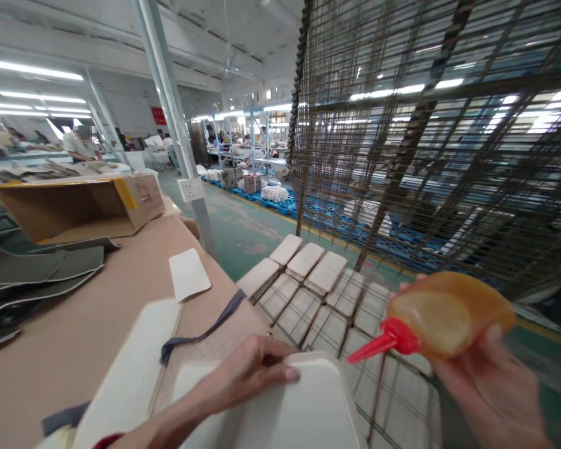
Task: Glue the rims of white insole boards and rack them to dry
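Observation:
My left hand (257,368) pinches the far edge of a white rounded panel (303,405), thumb on top and fingers at the rim. My right hand (490,374) is wrapped round a squeeze bottle (449,312) of amber liquid. The bottle lies tilted, its red pointed nozzle (378,343) aimed left and slightly down, apart from the panel. Left of my left hand are a dark fabric strip (206,330) and a long white panel (131,355) on the table. A small white panel (189,274) lies further back.
Rows of white panels (325,272) rest on a wire rack low ahead. Raised wire racks (383,125) stand at the right. The brown table (121,268) carries an open cardboard box (84,206) and dark grey sheets (42,274). A pillar (172,106) rises beside it. A person (81,146) is far left.

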`<state>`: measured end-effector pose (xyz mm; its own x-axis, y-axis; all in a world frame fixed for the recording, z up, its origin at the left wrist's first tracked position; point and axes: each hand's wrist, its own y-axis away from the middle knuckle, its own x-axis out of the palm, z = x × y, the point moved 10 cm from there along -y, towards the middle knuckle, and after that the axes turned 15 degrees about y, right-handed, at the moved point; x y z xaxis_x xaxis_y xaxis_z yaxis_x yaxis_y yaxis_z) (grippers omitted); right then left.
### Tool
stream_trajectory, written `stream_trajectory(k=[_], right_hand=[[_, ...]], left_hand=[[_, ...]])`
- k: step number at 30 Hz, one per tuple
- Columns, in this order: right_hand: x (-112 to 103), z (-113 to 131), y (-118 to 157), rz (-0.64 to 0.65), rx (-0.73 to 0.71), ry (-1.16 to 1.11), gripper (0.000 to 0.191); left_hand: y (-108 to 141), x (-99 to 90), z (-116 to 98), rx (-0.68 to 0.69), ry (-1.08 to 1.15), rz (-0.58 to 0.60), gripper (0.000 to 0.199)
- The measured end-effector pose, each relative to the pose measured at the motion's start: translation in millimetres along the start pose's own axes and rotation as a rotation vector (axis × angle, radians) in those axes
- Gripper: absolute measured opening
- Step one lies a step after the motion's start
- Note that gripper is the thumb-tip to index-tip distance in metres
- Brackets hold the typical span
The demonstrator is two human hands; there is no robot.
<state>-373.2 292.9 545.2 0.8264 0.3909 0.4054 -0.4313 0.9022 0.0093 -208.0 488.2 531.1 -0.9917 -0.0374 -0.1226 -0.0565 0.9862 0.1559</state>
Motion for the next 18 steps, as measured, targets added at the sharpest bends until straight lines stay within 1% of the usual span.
stream_trajectory(k=[3, 5, 8, 11, 15, 18], right_hand=[[5, 17, -9, 0.058, -0.016, 0.070, 0.073], [9, 24, -15, 0.087, 0.008, 0.079, 0.078], [21, 27, -21, 0.166, 0.063, 0.072, 0.089], [37, 23, -25, 0.284, 0.079, 0.082, 0.091], [57, 15, -22, 0.490, 0.048, 0.094, 0.080], [64, 14, -20, 0.564, 0.009, 0.126, 0.075]], left_hand=[[-10, -11.8, -28, 0.047, -0.130, 0.035, 0.042], [-14, -17.0, -48, 0.063, -0.249, 0.084, 0.035], [-17, -11.2, -67, 0.046, -0.320, 0.187, 0.028], [-21, 1.5, -75, 0.000, -0.255, 0.242, 0.025], [-24, 21.1, -72, -0.077, -0.185, 0.304, 0.029], [-21, 32.8, -69, -0.126, -0.163, 0.343, 0.028]])
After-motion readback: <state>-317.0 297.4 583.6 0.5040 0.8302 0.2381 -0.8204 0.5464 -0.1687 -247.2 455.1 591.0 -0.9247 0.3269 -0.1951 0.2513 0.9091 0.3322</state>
